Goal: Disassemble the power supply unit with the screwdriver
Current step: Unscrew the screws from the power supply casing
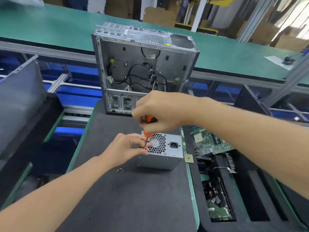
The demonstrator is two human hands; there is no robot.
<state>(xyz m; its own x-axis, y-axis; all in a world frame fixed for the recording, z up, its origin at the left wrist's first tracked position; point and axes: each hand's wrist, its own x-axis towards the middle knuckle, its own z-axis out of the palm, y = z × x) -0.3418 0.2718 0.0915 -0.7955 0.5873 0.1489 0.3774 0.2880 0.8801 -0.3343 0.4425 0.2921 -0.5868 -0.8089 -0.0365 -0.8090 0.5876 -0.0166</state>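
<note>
Right hand (160, 111) grips screwdriver (148, 133) (orange) – steadily.

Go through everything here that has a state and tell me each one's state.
power supply unit: on the mat, fan grille up, casing closed.
screwdriver: upright, tip at the unit's left edge.
right hand: grips its orange handle.
left hand: pinches its shaft.
computer case: side open, cables loose inside.
screws: loose on the mat.
motherboard: out of the case, lying at right.

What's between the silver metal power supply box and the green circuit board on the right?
A small square gold processor chip lies on the green table edge there, seen in the head view.
</note>
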